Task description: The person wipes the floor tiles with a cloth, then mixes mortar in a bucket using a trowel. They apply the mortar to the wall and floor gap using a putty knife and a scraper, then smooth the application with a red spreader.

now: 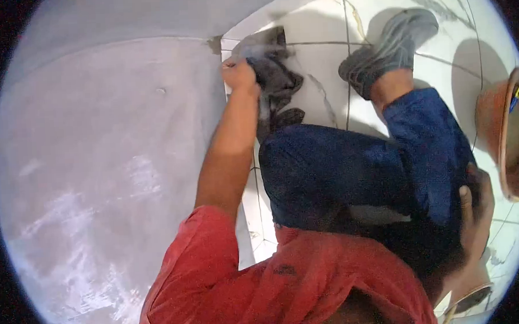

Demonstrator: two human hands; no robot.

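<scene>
Nearest, you are wearing a red shirt (333,263), and below it your dark blue trousers (335,164) are folding sharply at the knees. At the lower right edge, a thing with a dark, rounded opening (473,299) is sitting on the tiles, only partly showing.

Your right hand (475,210) is resting against the trouser leg on that side, its thumb lying along the cloth; the fingers are falling into shadow, so you cannot tell whether that grip is released or clenched. Beyond it, a reddish-brown container (506,168) is standing near the right edge, with a small yellow-and-blue object (517,97) showing inside its rim.

Farther out, your left arm is stretching forward along a grey surface (106,111) with whitish patches. Your left hand (241,77) is bending its fingers in at the left side of a dark item (273,74), which is lying low beside the grey surface's edge; blur is hiding whether this grip is grasping it. To its right, your dark shoe (377,64) is standing on the white, grey-veined tiled floor (316,72).
</scene>
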